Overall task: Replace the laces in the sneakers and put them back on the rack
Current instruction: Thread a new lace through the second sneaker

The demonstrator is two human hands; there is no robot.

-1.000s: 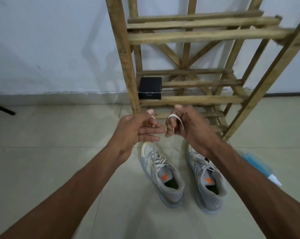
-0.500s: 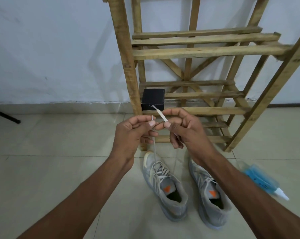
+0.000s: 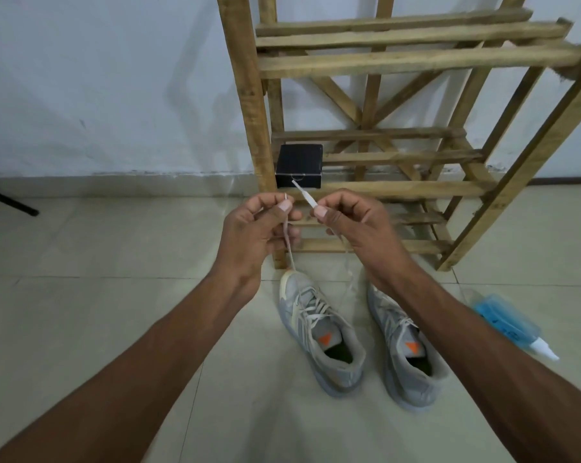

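**Q:** State of the left grip?
**A:** The left grip (image 3: 255,228) pinches one end of the lace (image 3: 291,255) between thumb and forefinger. The other fingers are curled in toward the palm. A short length of lace stands up above the pinch.

**Q:** And the right grip?
**A:** The right grip (image 3: 356,225) pinches the other end in the same way. That end projects up and to the left, across the front of the box (image 3: 299,165). The two grips are level and close together, thumbs facing, but apart. Both are raised above the floor (image 3: 115,295), in front of the lower slats of the rack (image 3: 399,61).

**Q:** Lace routing?
**A:** Both strands hang down to the left sneaker (image 3: 319,332). The left strand meets it at the toe. The right strand runs down toward the eyelets. Crossed lacing shows above the tongue.

**Q:** Sneaker location?
**A:** Both stand on the floor just in front of the rack, toes toward it, side by side and apart. The right forearm covers part of the right sneaker (image 3: 406,355). Each tongue carries an orange mark.

**Q:** Other items?
**A:** The box is black and sits on a lower shelf against the rack's left post. A blue bottle (image 3: 506,322) lies on the floor to the right of the right sneaker, with its white cap pointing away from the rack. The rack stands in front of the wall (image 3: 98,78).
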